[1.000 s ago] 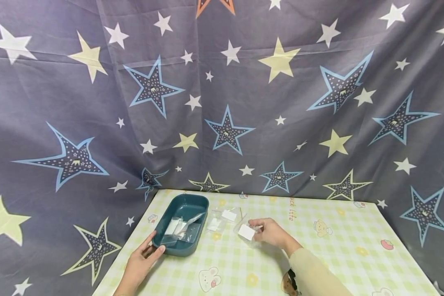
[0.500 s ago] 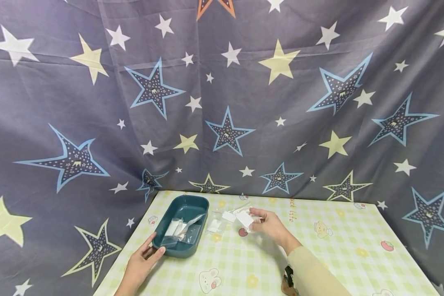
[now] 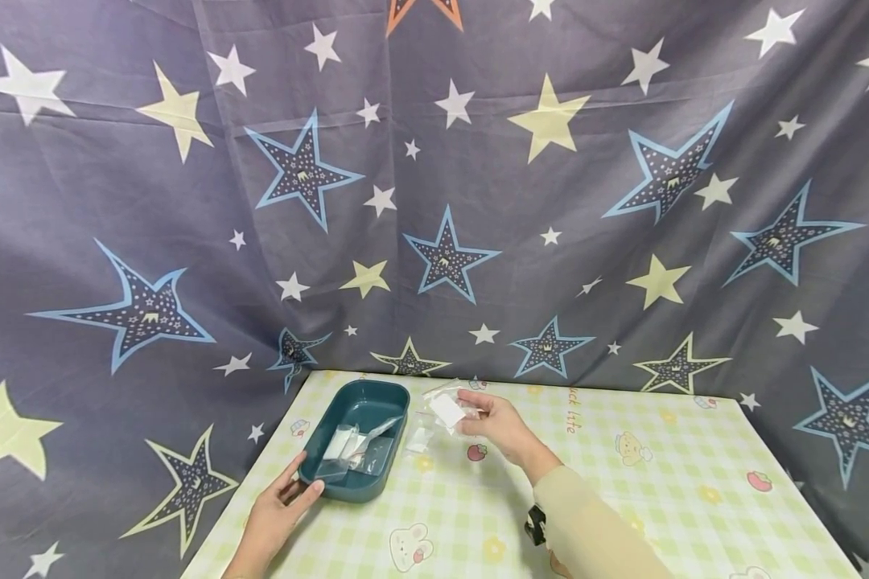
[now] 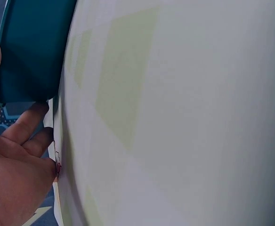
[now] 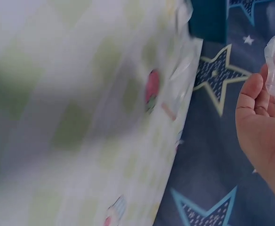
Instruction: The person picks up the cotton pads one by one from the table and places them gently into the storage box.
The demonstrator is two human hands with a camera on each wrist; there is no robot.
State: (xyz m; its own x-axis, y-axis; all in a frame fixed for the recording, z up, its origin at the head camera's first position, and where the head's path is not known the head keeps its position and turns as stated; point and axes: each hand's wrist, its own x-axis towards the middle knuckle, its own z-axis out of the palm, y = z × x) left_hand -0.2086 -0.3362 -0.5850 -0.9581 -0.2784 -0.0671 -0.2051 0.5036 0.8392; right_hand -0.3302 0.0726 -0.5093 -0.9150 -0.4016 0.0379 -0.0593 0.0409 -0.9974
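My right hand (image 3: 491, 421) pinches a small clear plastic bag (image 3: 449, 409) with a white card inside, lifted a little above the table just right of the teal tray (image 3: 327, 475). In the right wrist view the bag (image 5: 274, 70) shows as crinkled film at my fingertips. My left hand (image 3: 281, 505) grips the tray's near left corner, thumb on the rim; the left wrist view shows my fingers (image 4: 27, 127) against the tray's wall (image 4: 31, 44). Several clear bags (image 3: 351, 445) lie inside the tray.
Another clear bag (image 3: 420, 438) lies on the checked tablecloth (image 3: 623, 482) beside the tray. A star-patterned dark cloth (image 3: 434, 201) hangs behind and drapes past the table's left edge.
My right hand has lifted its bag off the table and carried it left and away, toward the tray. The left hand has stayed on the tray.
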